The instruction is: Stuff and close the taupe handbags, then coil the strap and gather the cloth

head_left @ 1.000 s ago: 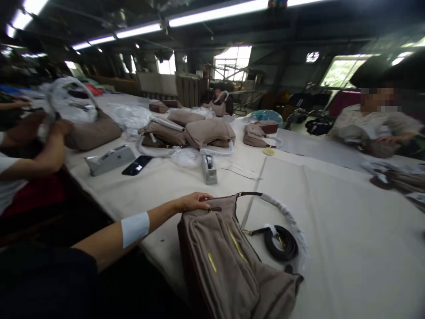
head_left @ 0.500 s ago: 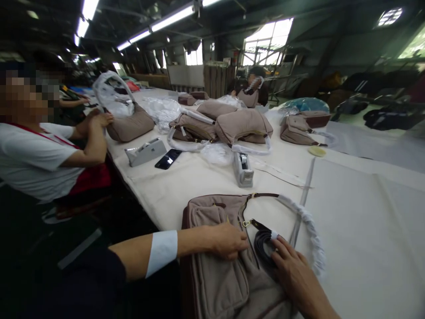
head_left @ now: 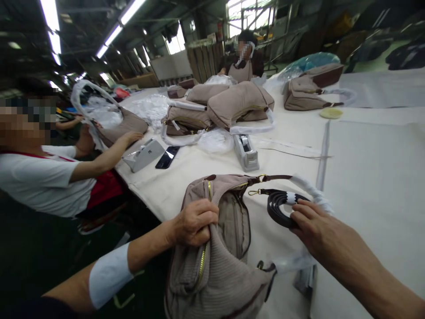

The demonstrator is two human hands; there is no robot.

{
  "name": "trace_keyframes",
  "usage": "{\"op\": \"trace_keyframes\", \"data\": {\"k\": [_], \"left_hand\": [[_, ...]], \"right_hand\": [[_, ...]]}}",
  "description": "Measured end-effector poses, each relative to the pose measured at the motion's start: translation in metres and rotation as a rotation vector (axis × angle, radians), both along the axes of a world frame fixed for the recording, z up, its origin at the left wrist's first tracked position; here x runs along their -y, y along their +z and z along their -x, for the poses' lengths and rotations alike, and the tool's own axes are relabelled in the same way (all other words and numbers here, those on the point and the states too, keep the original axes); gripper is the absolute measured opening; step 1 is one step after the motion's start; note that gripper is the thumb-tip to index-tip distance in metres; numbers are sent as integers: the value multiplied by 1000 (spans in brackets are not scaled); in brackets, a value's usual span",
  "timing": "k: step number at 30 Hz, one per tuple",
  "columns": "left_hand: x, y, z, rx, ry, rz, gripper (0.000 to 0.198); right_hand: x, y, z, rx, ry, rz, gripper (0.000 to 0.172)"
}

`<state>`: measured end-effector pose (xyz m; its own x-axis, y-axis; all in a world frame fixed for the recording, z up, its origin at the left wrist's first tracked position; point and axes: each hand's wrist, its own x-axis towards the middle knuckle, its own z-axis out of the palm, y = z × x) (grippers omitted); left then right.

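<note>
A taupe shoulder bag (head_left: 232, 283) stands in front of me with its mouth gaping, so the lining and an inner zip show. My left hand (head_left: 195, 221) is closed on the bag's edge beside a gold zip. To the right, my right hand (head_left: 312, 221) grips a coiled dark strap (head_left: 279, 208) bound with a white wrap, just off the bag's mouth. A gold clasp (head_left: 255, 192) sticks out from the strap's end. The bag's handle (head_left: 308, 186), wrapped in white, arches behind the coil and passes partly behind my right hand.
Beyond the bag are a grey tape dispenser (head_left: 245, 153), a phone (head_left: 168, 157) and a second dispenser (head_left: 142, 155). Several taupe bags (head_left: 239, 106) lie further back among plastic wrap. A co-worker in a white shirt (head_left: 49, 173) sits at the left; another person (head_left: 244, 57) is at the far side.
My left hand has taken hold of the bag's edge and pulled its mouth open. My right hand has lifted the coiled strap off to the right. The co-worker's hand has reached forward over a bag.
</note>
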<state>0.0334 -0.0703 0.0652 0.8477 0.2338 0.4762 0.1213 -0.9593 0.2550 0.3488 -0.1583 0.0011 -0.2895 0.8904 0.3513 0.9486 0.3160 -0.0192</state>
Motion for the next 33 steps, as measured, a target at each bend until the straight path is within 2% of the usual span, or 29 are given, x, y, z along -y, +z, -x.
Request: {"op": "trace_keyframes", "data": {"k": [3,6,8,10,13,17,19,21,22,24,26,27,29,31,33], "left_hand": [[-1,-1,0,61,43,40,20],[-2,-6,-6,106,64,68,19],[-4,-11,-8,126,58,69,18],[-7,-17,-8,122,70,82,18],[-12,-22,-4,118,124,128,19],[-15,-25,-4,131,147,153,20],[-18,-27,-6,90,153,132,21],[-25,-33,-8,41,153,118,21],[-29,-37,-9,22,149,116,21],[-37,-47,-11,8,129,110,21],[-41,-55,-13,-16,116,95,22],[-42,-57,-15,-29,121,87,23],[-40,-56,-20,-44,155,73,23],[-33,-48,-32,-31,197,69,25],[-18,-38,-53,-5,198,81,24]], "right_hand": [[-15,-7,16,42,-94,202,14],[-47,-6,41,59,-134,384,25],[-69,-3,57,-10,-25,376,29],[-87,1,69,-137,78,297,30],[-101,6,83,-321,67,285,30],[-118,12,107,-418,160,497,16],[-126,16,112,-416,129,511,30],[-122,21,107,-426,68,483,38],[-113,24,101,-452,25,436,38],[-77,26,82,-515,-90,269,36],[-24,21,53,-501,-224,84,38],[7,15,35,-418,-272,46,40],[69,-5,-9,-193,-333,135,52],[128,-27,-58,-24,-367,196,52],[178,-45,-106,72,-578,182,51]]}}
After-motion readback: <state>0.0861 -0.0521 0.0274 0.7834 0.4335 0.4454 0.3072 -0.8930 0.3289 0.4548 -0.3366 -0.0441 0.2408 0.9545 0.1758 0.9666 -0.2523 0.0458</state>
